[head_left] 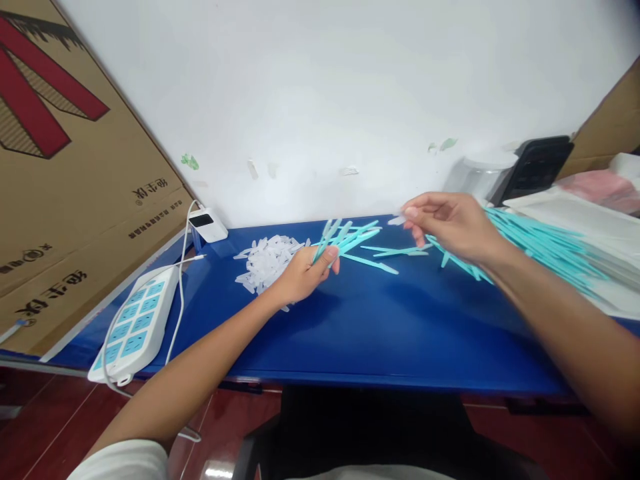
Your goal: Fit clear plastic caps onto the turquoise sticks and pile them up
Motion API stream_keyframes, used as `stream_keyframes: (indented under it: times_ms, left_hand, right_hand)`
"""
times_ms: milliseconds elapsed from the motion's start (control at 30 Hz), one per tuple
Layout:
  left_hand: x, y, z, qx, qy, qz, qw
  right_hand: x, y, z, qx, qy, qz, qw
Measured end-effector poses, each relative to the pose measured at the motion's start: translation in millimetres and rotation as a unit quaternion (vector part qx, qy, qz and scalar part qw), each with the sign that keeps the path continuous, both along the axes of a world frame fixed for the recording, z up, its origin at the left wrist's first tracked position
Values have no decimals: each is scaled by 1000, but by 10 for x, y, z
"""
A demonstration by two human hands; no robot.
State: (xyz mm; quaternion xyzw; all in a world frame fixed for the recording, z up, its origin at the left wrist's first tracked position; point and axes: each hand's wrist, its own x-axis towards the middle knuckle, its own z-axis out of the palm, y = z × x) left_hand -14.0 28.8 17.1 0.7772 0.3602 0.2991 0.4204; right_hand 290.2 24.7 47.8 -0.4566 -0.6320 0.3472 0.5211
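Observation:
My left hand [309,272] is closed around several turquoise eyebrow razors [356,239], which fan out past the thumb. Close behind that hand lies a heap of small translucent plastic caps [270,257]. Pinched in the fingertips of my right hand [447,223] is one translucent cap [397,220], held above the table. A few loose razors [400,252] rest on the blue tabletop between my hands. Under and beyond the right wrist is a larger pile of turquoise razors [543,247], partly hidden by the forearm.
A white power strip [133,327] with a cable and a small white device [209,225] are at the left, beside a large cardboard box [100,200]. A clear container [483,173], a black object [535,167] and white plastic bags [595,227] stand at the right against the wall.

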Motion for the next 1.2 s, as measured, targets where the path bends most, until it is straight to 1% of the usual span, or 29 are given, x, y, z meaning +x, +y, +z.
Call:
stream_keyframes:
  times_ms: [67,100,133,200,267,300,400,433,467,500,533,600,633,667,700,733,767,833,900,967,1067,1133,1200]
  left_hand:
    - [-45,69,-9,-4,-16,24,1000]
    - [-62,99,-8,-6,-32,41,999]
    - [-73,122,-1,-5,-50,61,997]
    - [-79,140,27,-2,-85,98,992]
    - [-70,127,60,-2,-101,114,988]
    - [-62,113,71,-4,-102,112,988]
    - [-37,72,60,-10,-91,75,993]
    - [-30,64,42,-10,-85,63,994]
    - [-24,60,20,-10,-77,55,995]
    - [-19,58,-3,-9,-67,51,996]
    - [-17,59,-25,-3,-57,53,997]
    - [-17,63,-57,27,-26,66,997]
    - [-19,64,-65,52,-3,73,996]
    - [-20,64,-69,80,25,77,994]
    - [-20,62,-69,106,55,79,990]
    - [-19,60,-68,131,83,77,985]
    - [-17,57,-67,155,109,71,979]
    - [-12,51,-72,200,152,57,966]
    - [-11,48,-91,241,190,47,951]
    - [-16,47,-118,267,228,43,935]
    - [-27,43,-149,289,280,19,915]
    - [-31,38,-149,297,299,2,907]
    - [-34,34,-132,299,303,-14,905]
  right_hand:
    - [162,79,21,6,9,-36,999]
    - [218,107,19,-3,3,-44,999]
    - [246,124,7,-24,-22,-34,999]
    - [197,119,-55,-84,-96,24,992]
    - [8,66,-164,-139,-161,108,971]
    - [-124,27,-228,-154,-163,146,964]
    - [-515,-85,-396,-159,-118,247,949]
    - [-600,-107,-430,-157,-105,266,945]
    - [-648,-118,-450,-151,-112,268,945]
    - [-655,-117,-455,-132,-131,247,951]
    - [-627,-105,-446,-100,-157,203,961]
    - [-501,-69,-396,-4,-210,64,976]
    - [-428,-54,-361,51,-228,-18,972]
    - [-364,-47,-321,107,-240,-94,960]
    - [-317,-51,-281,163,-240,-147,946]
    - [-291,-66,-244,206,-241,-161,935]
    - [-288,-90,-212,242,-245,-145,927]
    - [-329,-150,-171,296,-269,-65,914]
    - [-392,-204,-167,340,-313,-11,887]
    - [-431,-233,-190,372,-367,-1,852]
    - [-421,-244,-231,397,-443,-3,804]
    - [-394,-249,-243,415,-479,2,774]
    - [-377,-259,-241,436,-503,9,746]
